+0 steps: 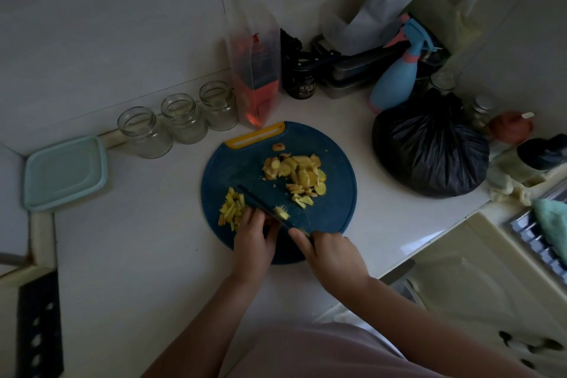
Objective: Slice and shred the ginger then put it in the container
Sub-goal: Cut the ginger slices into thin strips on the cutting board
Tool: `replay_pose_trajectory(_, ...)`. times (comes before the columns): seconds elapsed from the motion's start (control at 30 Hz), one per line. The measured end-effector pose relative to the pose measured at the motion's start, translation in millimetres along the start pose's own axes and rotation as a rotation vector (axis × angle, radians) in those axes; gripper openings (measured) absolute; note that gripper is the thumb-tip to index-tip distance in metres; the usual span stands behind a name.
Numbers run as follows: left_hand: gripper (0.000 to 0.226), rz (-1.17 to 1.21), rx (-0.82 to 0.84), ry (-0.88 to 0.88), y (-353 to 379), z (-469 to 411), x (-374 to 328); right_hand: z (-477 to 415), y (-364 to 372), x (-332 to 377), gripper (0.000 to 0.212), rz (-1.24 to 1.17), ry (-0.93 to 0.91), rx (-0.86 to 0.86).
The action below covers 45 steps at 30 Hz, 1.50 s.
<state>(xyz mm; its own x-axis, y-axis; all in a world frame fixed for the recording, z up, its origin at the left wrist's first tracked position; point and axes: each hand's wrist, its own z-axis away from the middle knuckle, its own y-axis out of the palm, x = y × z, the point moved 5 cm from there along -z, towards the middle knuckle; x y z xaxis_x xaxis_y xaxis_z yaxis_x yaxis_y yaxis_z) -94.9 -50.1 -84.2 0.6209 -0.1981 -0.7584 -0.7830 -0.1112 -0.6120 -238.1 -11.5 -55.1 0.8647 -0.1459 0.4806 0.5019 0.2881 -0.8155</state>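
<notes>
Currently right hand grips knife at board's near edge; left hand curled, grasp unclear, ginger shreds touching it.

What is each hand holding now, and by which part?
Right hand grips the dark-bladed knife by its handle. Left hand touches the yellow ginger strips; grip unclear.

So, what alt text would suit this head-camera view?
A person shreds ginger on a round blue cutting board: right hand holding a dark knife, left hand beside the cut strips. Ginger slices are piled behind; three glass jars stand by the wall.
</notes>
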Motion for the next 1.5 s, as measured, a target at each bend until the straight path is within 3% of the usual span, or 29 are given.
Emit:
replay_pose_trajectory(0.1, 0.028, 0.000, 0.010, -0.006, -1.0, -1.3, -0.5, -0.3, 1.3, -0.6, 0.065, 0.019, -0.005, -0.006)
replay_pose_trajectory(0.73, 0.013, -0.122, -0.030, 0.027, -0.5, -2.5, -1.3, -12.6, -10.1, 1.5, 0.070, 0.037, 0.066, 0.133)
replay_pose_trajectory(0.8, 0.013, -0.113, -0.042, 0.032, -0.9, -1.4, -0.6, -13.6, -12.2, 5.7, 0.065, 0.080, 0.045, 0.183)
replay_pose_trajectory(0.9, 0.012, -0.062, -0.062, 0.039, -1.5, 1.1, 0.8, -12.9, -15.7, 10.4, 0.033, 0.033, 0.060, 0.208)
replay_pose_trajectory(1.2, 0.011, -0.005, -0.071, 0.011, 3.6, 1.8, 9.8, -14.4, -11.2, 12.3, 0.043, 0.004, 0.090, 0.222)
replay_pose_trajectory(1.3, 0.024, 0.005, -0.081, 0.016, 3.9, 2.0, 10.8, -16.7, -10.9, 15.7, 0.044, 0.062, 0.094, 0.249)
replay_pose_trajectory(1.5, 0.029, 0.018, -0.081, 0.013, 4.9, 2.5, 11.3, -27.3, -6.7, 17.7, 0.071, 0.153, 0.092, 0.369)
